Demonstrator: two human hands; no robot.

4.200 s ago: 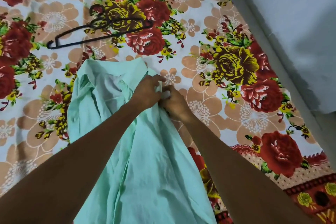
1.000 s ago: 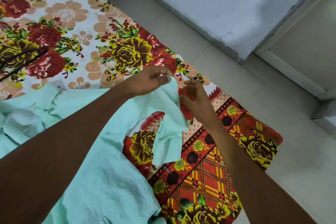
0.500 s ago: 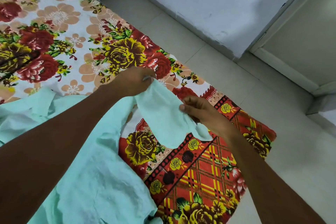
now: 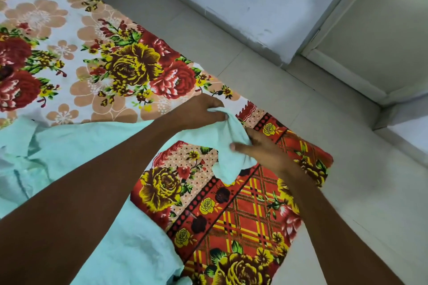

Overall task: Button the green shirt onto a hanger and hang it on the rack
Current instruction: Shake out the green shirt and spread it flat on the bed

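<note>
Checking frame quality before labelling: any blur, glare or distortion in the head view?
Head view: light is soft and even, no glare, only faint shadows; right hand is slightly motion-blurred, left hand and green shirt sharper; wide-angle lens bends the wall base and door frame; floral bedsheet print reads clearly.

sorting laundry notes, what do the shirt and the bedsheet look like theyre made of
Shirt: thin woven cloth, probably cotton or a blend, matte mint green; it creases softly and bunches where the left hand and right hand pinch it.
Bedsheet: printed woven fabric, matte, flat floral and plaid print; fibre unclear.
</note>
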